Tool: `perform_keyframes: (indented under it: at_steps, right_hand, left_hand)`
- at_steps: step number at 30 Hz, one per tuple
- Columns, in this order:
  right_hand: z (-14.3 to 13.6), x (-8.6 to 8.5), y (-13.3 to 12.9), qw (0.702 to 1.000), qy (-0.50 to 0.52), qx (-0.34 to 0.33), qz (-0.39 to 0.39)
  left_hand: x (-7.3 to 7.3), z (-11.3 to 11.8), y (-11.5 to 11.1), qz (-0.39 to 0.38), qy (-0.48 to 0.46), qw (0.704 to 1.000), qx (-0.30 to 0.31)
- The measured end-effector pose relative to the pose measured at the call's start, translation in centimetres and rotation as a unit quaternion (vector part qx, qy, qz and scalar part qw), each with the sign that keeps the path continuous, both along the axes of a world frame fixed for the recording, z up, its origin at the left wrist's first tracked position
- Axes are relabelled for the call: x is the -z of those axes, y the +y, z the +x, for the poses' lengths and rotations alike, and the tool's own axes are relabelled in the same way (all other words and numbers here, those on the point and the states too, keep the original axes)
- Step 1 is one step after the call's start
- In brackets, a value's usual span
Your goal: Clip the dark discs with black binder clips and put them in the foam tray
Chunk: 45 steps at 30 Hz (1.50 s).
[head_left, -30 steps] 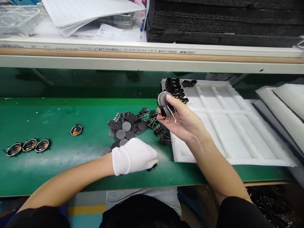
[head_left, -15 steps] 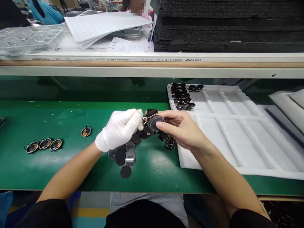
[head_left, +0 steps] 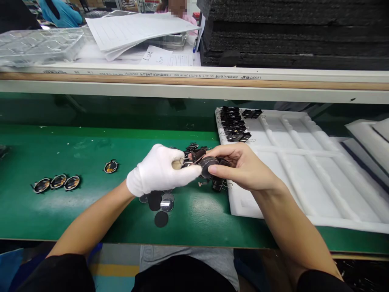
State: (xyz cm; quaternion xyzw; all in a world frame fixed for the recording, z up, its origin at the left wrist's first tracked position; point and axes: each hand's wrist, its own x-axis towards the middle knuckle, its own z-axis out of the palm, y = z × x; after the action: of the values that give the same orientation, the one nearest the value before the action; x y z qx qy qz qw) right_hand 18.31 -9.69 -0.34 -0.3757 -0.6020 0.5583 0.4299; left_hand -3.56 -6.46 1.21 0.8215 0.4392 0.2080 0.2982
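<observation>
My left hand [head_left: 164, 168], in a white glove, has its thumb and fingers closed on the wire handles of a black binder clip [head_left: 199, 154]. Bare, my right hand [head_left: 243, 166] pinches a black round disc stack [head_left: 209, 166] between thumb and fingers, right beside that clip. Below my left hand, black and clear discs [head_left: 161, 219] lie on the green table [head_left: 194, 231]. More black binder clips [head_left: 217, 183] sit behind and under my right hand, partly hidden by it.
Three round framed pieces [head_left: 58, 181] lie at the left, a fourth [head_left: 111, 166] nearer the middle. At the right stands a white foam tray [head_left: 291, 162] with clips in its far left corner. A shelf edge [head_left: 188, 93] crosses above the table, bearing papers and black foam.
The disc stack and my right hand have moved slightly right and down. My left hand's thumb has stretched toward the discs, and its fingers have turned at the clip. The camera view has shifted a little.
</observation>
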Motion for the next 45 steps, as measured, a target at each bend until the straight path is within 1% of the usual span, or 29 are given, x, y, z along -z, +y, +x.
perform_keyframes:
  at_steps: [3, 5, 7, 10, 12, 14, 16, 20, 23, 27, 30, 32, 33, 35, 37, 38, 39, 40, 42, 45]
  right_hand:
    - [0.0, -0.1, -0.1, 1.000, 0.003, -0.014, 0.001]
    - [0.0, -0.5, -0.2, 1.000, -0.007, -0.005, 0.025]
    - [0.2, -1.0, -0.3, 0.999, -0.026, 0.003, 0.047]
    - [1.2, -2.0, -0.4, 0.995, -0.078, 0.023, 0.057]
    - [2.3, -2.6, -0.3, 0.990, -0.119, 0.057, 0.057]
    - [3.4, -2.9, -0.2, 0.985, -0.149, 0.074, 0.053]
    - [4.3, -3.0, 0.0, 0.984, -0.165, 0.052, 0.044]
    - [5.0, -3.1, 0.1, 0.982, -0.183, -0.013, 0.041]
    - [4.9, -3.1, 0.1, 0.981, -0.185, -0.029, 0.055]
    - [4.6, -2.9, 0.2, 0.981, -0.179, -0.044, 0.062]
    - [4.4, -2.7, 0.3, 0.980, -0.186, -0.034, 0.067]
    - [4.3, -2.7, 0.1, 0.978, -0.194, -0.013, 0.080]
    - [4.2, -2.7, 0.0, 0.975, -0.199, 0.004, 0.096]
    - [4.0, -2.5, -0.2, 0.964, -0.216, 0.041, 0.149]
    - [3.7, -2.0, -0.3, 0.940, -0.241, 0.065, 0.230]
    - [3.6, -1.7, -0.3, 0.926, -0.257, 0.067, 0.268]
    - [3.3, -1.4, -0.2, 0.913, -0.271, 0.065, 0.298]
    - [3.1, -1.1, -0.1, 0.904, -0.281, 0.062, 0.317]
    - [2.7, -0.9, 0.1, 0.898, -0.289, 0.063, 0.325]
    - [2.3, -1.4, 0.0, 0.911, -0.266, 0.092, 0.302]
  left_hand:
    - [-0.5, 0.0, -0.3, -0.086, 0.011, 0.996, -0.001]
    - [-0.7, 0.0, -0.4, -0.117, 0.009, 0.993, -0.009]
    - [-0.7, -0.1, -0.3, -0.104, -0.001, 0.994, -0.022]
    - [-0.9, -0.4, -0.1, -0.080, -0.011, 0.997, -0.015]
    - [-1.0, -0.6, -0.1, -0.092, -0.004, 0.996, 0.000]
    - [-1.0, -0.6, -0.4, -0.115, 0.015, 0.993, 0.023]
    - [-0.7, -0.4, -0.8, -0.118, 0.027, 0.991, 0.052]
    - [0.4, 0.4, -1.5, -0.051, 0.009, 0.994, 0.096]
    - [1.1, 0.7, -1.8, -0.044, -0.003, 0.992, 0.122]
    - [1.5, 0.8, -1.9, -0.049, 0.005, 0.988, 0.146]
    - [1.4, 0.8, -1.7, -0.035, 0.020, 0.990, 0.132]
    - [1.3, 0.7, -1.3, -0.046, 0.027, 0.992, 0.112]
    - [1.2, 0.6, -1.1, -0.075, 0.022, 0.992, 0.104]
    - [1.2, 0.5, -0.6, -0.182, -0.020, 0.980, 0.083]
    - [1.3, 0.4, -0.1, -0.310, -0.082, 0.945, 0.064]
    - [1.3, 0.4, 0.1, -0.354, -0.106, 0.927, 0.059]
    - [1.3, 0.3, 0.2, -0.375, -0.121, 0.917, 0.055]
    - [1.2, 0.2, 0.4, -0.376, -0.127, 0.916, 0.052]
    - [0.9, -0.1, 0.5, -0.336, -0.128, 0.932, 0.047]
    - [0.1, -0.6, 0.6, -0.264, -0.119, 0.956, 0.047]
